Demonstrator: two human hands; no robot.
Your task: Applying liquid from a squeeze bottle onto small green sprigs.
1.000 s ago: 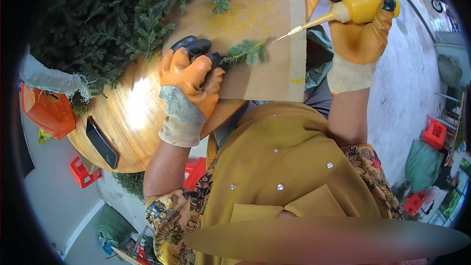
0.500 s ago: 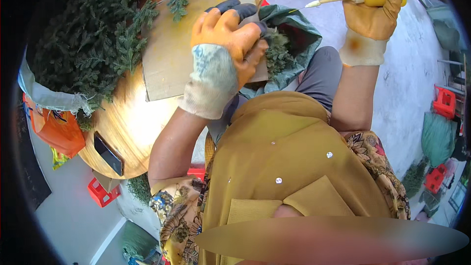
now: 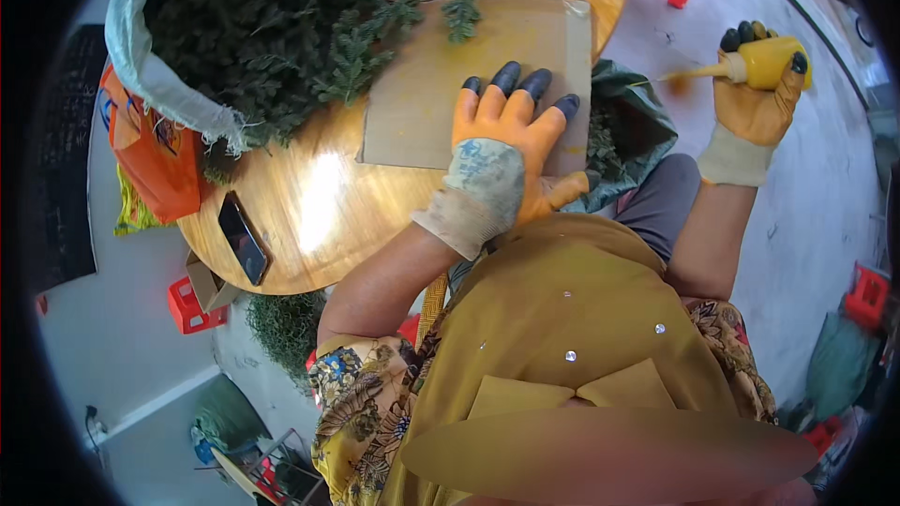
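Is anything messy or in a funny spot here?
Yes. The black phone lies right at the round wooden table edge, its corner seeming to poke over. One green sprig lies alone on the cardboard sheet, apart from the big pile of greenery.

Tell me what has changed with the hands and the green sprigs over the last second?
The left hand, which pinned a sprig on the cardboard sheet, carried it right to the dark bag, let go, and now lies flat and empty on the cardboard. The right hand swung out right, the yellow glue bottle now off the sheet. One small sprig, the greenery heap and the phone stayed put.
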